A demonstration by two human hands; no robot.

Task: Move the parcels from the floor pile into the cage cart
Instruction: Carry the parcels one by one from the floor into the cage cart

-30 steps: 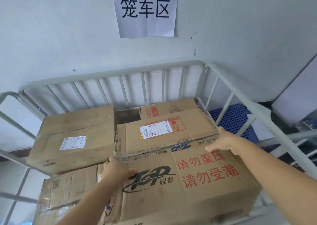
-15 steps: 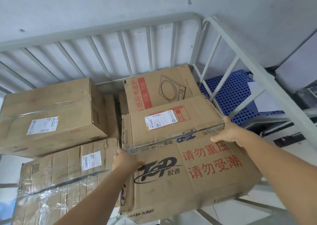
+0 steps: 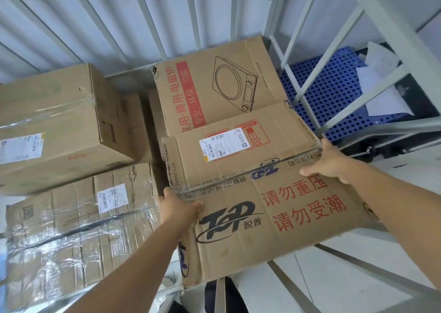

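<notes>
A large brown carton (image 3: 269, 207) printed "TOP" with red characters and a white shipping label is held tilted over the right side of the grey cage cart (image 3: 148, 19). My left hand (image 3: 177, 207) grips its left far corner, fingers curled over the taped edge. My right hand (image 3: 331, 161) holds the right far corner the same way. Its far end lies over a carton (image 3: 214, 83) showing a cooker drawing. The near end overhangs the cart's front.
Two more cartons fill the cart's left side: a plain one (image 3: 57, 126) at the back, a film-wrapped one (image 3: 78, 231) in front. A blue perforated pallet (image 3: 334, 97) with white papers lies beyond the cart's right bars. Pale floor shows below.
The view has tipped downward, so the wall sign is gone and the cart's inside fills the frame. The carton in my hands has sunk lower toward the cooker carton.
</notes>
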